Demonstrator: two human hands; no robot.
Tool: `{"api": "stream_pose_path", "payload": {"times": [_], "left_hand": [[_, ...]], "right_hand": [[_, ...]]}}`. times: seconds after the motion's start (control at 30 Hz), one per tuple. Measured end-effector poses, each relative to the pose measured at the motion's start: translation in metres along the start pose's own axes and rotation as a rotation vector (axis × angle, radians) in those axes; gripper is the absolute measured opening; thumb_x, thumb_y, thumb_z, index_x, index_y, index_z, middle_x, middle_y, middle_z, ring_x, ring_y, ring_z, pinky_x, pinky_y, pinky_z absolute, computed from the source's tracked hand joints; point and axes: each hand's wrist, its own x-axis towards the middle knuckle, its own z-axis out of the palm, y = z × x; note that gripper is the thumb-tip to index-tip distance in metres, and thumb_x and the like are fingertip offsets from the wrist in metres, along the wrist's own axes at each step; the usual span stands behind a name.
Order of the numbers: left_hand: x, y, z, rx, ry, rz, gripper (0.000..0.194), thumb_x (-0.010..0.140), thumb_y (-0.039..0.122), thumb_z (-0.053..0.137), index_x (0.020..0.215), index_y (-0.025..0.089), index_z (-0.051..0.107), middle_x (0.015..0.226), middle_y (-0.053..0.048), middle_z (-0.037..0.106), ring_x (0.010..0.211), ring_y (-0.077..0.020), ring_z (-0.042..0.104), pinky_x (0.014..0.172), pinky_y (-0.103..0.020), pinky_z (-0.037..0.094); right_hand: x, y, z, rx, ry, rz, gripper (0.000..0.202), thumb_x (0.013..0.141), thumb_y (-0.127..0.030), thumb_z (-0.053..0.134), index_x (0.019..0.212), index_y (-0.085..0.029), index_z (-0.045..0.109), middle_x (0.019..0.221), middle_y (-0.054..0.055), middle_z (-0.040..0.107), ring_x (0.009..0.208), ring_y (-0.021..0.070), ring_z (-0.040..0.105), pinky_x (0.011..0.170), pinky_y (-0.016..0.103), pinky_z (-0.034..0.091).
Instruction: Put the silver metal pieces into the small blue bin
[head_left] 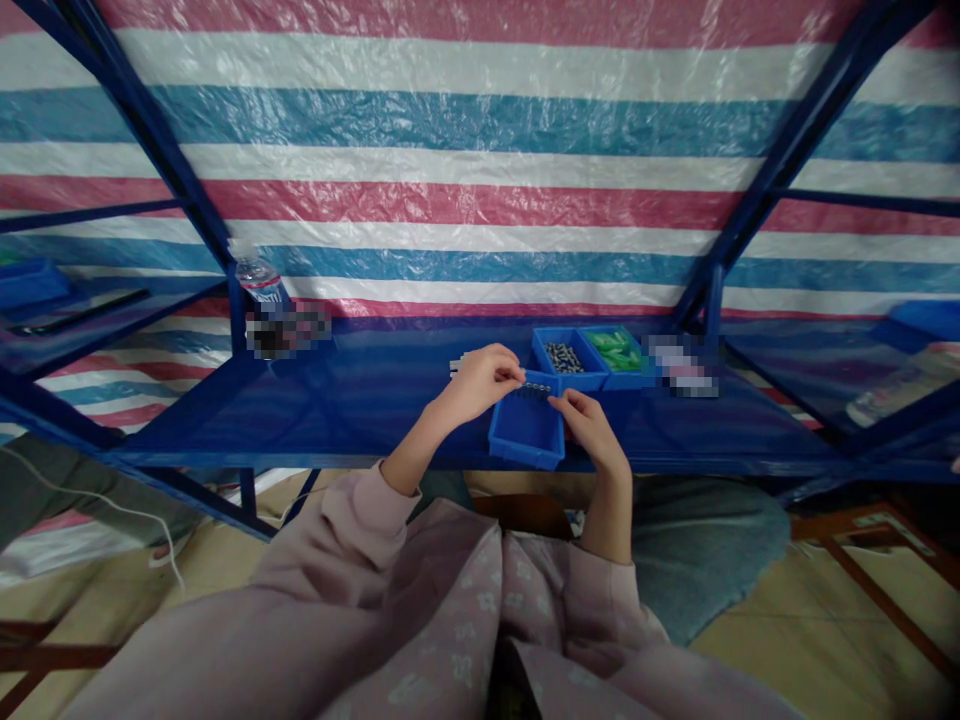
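Note:
Between my two hands, over the back part of an open blue bin (pixel 527 425), runs a short row of small dark metal pieces (pixel 535 387). My left hand (pixel 487 382) is closed in a pinch at the left end of this row. At its right end, my right hand (pixel 589 420) pinches with thumb and forefinger. Behind the bin stand a blue bin (pixel 538 350) holding many small metal parts (pixel 564 358) and another with green packets (pixel 616 348). Some thin white pieces (pixel 457 366) lie partly hidden behind my left hand.
The blue table (pixel 375 400) has slanted blue frame posts at both sides. A plastic bottle (pixel 261 283) stands at the back left beside a blurred item. Another blurred item (pixel 682 365) lies right of the bins. A striped sheet (pixel 480 200) hangs behind.

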Motion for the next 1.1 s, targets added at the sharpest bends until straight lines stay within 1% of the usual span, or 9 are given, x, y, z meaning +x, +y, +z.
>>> {"api": "stream_pose_path", "payload": {"times": [0.07, 0.17, 0.23, 0.33, 0.53, 0.73, 0.8, 0.93, 1.1], "left_hand": [[0.008, 0.007, 0.0, 0.109, -0.129, 0.033, 0.012, 0.074, 0.007, 0.063, 0.073, 0.016, 0.071, 0.086, -0.004, 0.065, 0.073, -0.0121, 0.063, 0.071, -0.025, 0.052], [0.019, 0.008, 0.001, 0.216, -0.307, 0.031, 0.02, 0.071, 0.002, 0.062, 0.079, 0.017, 0.071, 0.078, -0.002, 0.066, 0.071, -0.013, 0.063, 0.069, -0.025, 0.05], [0.023, 0.004, 0.002, 0.276, -0.387, 0.029, 0.024, 0.068, -0.001, 0.062, 0.081, 0.017, 0.071, 0.076, -0.001, 0.067, 0.072, -0.0144, 0.064, 0.069, -0.025, 0.048], [0.028, -0.004, 0.005, 0.399, -0.455, 0.078, 0.023, 0.067, -0.003, 0.06, 0.075, 0.017, 0.07, 0.075, -0.002, 0.067, 0.072, -0.0158, 0.064, 0.07, -0.027, 0.047], [0.03, -0.011, 0.012, 0.582, -0.49, 0.136, 0.024, 0.068, -0.004, 0.055, 0.07, 0.016, 0.069, 0.078, -0.006, 0.067, 0.079, -0.0189, 0.063, 0.075, -0.029, 0.046], [0.033, -0.007, 0.015, 0.659, -0.523, 0.133, 0.02, 0.068, 0.002, 0.059, 0.074, 0.018, 0.069, 0.076, -0.003, 0.067, 0.078, -0.0182, 0.064, 0.071, -0.028, 0.043], [0.034, -0.006, 0.016, 0.705, -0.517, 0.146, 0.017, 0.069, 0.004, 0.059, 0.069, 0.018, 0.068, 0.073, -0.002, 0.067, 0.077, -0.0181, 0.064, 0.074, -0.029, 0.042], [0.036, -0.011, 0.018, 0.793, -0.506, 0.232, 0.017, 0.069, 0.003, 0.059, 0.063, 0.018, 0.065, 0.069, -0.003, 0.068, 0.081, -0.0192, 0.063, 0.083, -0.033, 0.038], [0.038, -0.019, 0.02, 0.859, -0.515, 0.261, 0.017, 0.069, 0.002, 0.059, 0.063, 0.017, 0.065, 0.072, -0.006, 0.068, 0.085, -0.0215, 0.06, 0.084, -0.035, 0.033]], "right_hand": [[-0.001, -0.001, 0.0, -0.008, 0.002, -0.005, 0.04, 0.074, -0.049, 0.063, 0.061, -0.022, 0.036, 0.046, -0.008, 0.037, 0.04, 0.0077, 0.037, 0.037, 0.02, 0.029], [-0.001, -0.003, 0.0, -0.012, 0.002, 0.003, 0.039, 0.074, -0.048, 0.063, 0.061, -0.022, 0.037, 0.045, -0.008, 0.037, 0.039, 0.0078, 0.037, 0.036, 0.02, 0.027], [-0.001, -0.003, -0.001, -0.022, -0.001, 0.005, 0.039, 0.075, -0.048, 0.062, 0.061, -0.022, 0.036, 0.045, -0.008, 0.037, 0.038, 0.0079, 0.038, 0.036, 0.02, 0.027], [0.0, -0.003, -0.003, -0.06, -0.016, -0.015, 0.039, 0.076, -0.048, 0.062, 0.061, -0.022, 0.037, 0.045, -0.007, 0.039, 0.039, 0.008, 0.038, 0.036, 0.02, 0.028], [0.001, -0.006, -0.006, -0.107, -0.037, -0.016, 0.039, 0.075, -0.049, 0.062, 0.06, -0.022, 0.038, 0.043, -0.006, 0.041, 0.038, 0.0081, 0.04, 0.036, 0.02, 0.027], [0.001, -0.007, -0.006, -0.095, -0.046, -0.016, 0.042, 0.074, -0.052, 0.063, 0.059, -0.022, 0.038, 0.042, -0.007, 0.042, 0.037, 0.0076, 0.039, 0.036, 0.02, 0.028], [0.0, -0.008, -0.007, -0.089, -0.052, -0.015, 0.044, 0.073, -0.054, 0.063, 0.059, -0.022, 0.038, 0.042, -0.007, 0.042, 0.037, 0.0072, 0.038, 0.036, 0.02, 0.028], [0.0, -0.009, -0.007, -0.104, -0.05, -0.016, 0.045, 0.073, -0.057, 0.063, 0.059, -0.022, 0.039, 0.043, -0.006, 0.043, 0.038, 0.0078, 0.04, 0.035, 0.02, 0.027], [0.0, -0.009, -0.007, -0.101, -0.046, -0.005, 0.045, 0.071, -0.057, 0.064, 0.059, -0.022, 0.038, 0.043, -0.006, 0.043, 0.039, 0.0084, 0.042, 0.034, 0.02, 0.028]]}}
